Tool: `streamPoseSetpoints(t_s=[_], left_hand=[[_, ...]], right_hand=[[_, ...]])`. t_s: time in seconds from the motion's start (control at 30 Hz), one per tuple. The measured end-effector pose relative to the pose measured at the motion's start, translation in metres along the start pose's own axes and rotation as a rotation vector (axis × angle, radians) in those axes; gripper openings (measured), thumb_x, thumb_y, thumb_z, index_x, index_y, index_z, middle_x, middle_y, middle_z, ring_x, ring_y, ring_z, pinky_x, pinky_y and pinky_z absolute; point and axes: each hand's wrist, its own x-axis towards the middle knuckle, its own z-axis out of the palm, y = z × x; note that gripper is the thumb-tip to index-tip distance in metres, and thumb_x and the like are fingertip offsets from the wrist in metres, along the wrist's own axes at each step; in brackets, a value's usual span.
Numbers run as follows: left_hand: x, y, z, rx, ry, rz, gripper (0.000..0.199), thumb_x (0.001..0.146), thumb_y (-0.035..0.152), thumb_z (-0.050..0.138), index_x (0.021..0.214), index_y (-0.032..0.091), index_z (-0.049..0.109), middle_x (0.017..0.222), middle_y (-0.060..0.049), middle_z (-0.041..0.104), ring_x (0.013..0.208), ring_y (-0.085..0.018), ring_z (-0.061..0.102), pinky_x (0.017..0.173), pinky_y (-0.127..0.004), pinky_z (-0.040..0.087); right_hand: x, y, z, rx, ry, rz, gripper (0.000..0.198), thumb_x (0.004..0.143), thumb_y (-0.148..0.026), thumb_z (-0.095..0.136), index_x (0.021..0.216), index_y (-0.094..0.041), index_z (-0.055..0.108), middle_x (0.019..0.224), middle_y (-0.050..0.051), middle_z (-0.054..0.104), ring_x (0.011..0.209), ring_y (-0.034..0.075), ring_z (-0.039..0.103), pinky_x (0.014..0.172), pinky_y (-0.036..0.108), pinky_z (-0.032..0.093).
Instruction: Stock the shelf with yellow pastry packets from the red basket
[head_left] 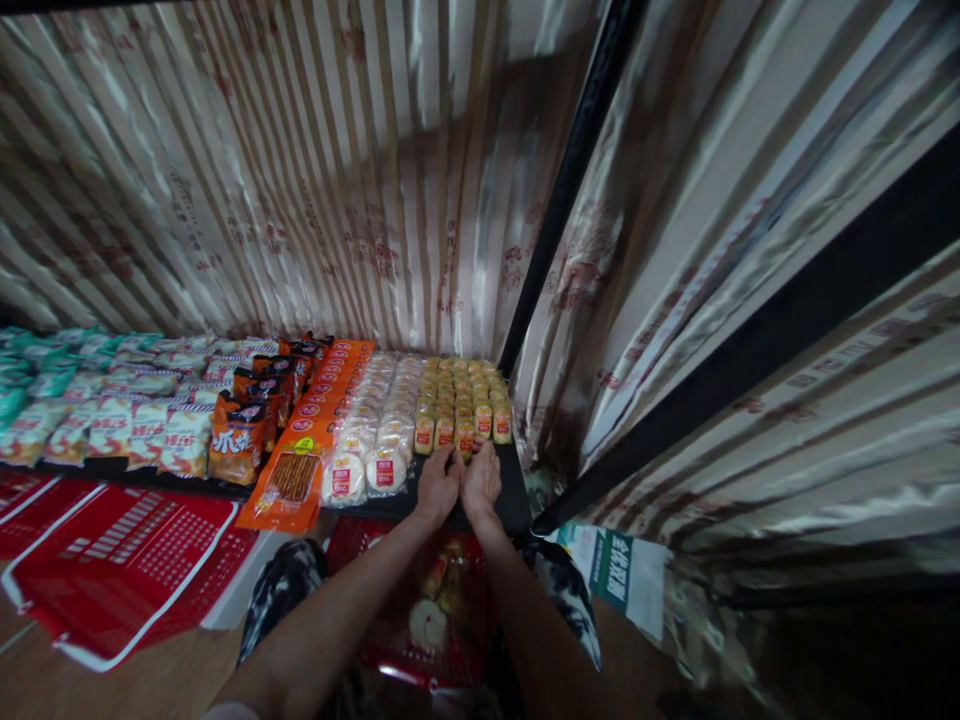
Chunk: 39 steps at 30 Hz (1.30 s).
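While the person's L hand [439,485] and R hand [481,482] meet, fingers bent, at a front-row yellow pkg [465,437] on the black shelf [511,490], one can't tell if either grips it. Yellow rows [448,385] look mostly set, prob. near done; more pkgs [429,625] sit in the red basket [409,672] below, no. unclear.
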Motion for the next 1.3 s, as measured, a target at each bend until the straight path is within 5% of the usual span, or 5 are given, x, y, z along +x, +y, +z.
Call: streamPoseSetpoints(t_s=[0.67, 1.3], left_hand=[[-0.001, -0.006, -0.003, -0.004, -0.005, 0.083, 0.04, 0.071, 0.006, 0.044, 0.106, 0.017, 0.061, 0.115, -0.006, 0.06, 0.112, -0.017, 0.051, 0.104, -0.033, 0.034], [-0.001, 0.001, 0.007, -0.057, -0.036, 0.057, 0.037, 0.076, 0.006, 0.041, 0.107, 0.01, 0.061, 0.123, -0.011, 0.054, 0.117, -0.015, 0.047, 0.107, -0.029, 0.031]], right_hand=[[0.008, 0.011, 0.011, 0.036, 0.01, -0.137, 0.015, 0.079, -0.024, 0.044, 0.085, -0.019, 0.056, 0.088, 0.007, 0.051, 0.087, 0.021, 0.046, 0.08, 0.033, 0.04], [0.008, 0.014, 0.009, 0.183, -0.076, -0.075, 0.021, 0.074, -0.017, 0.041, 0.084, -0.019, 0.059, 0.093, 0.006, 0.052, 0.089, 0.018, 0.049, 0.079, 0.032, 0.044]])
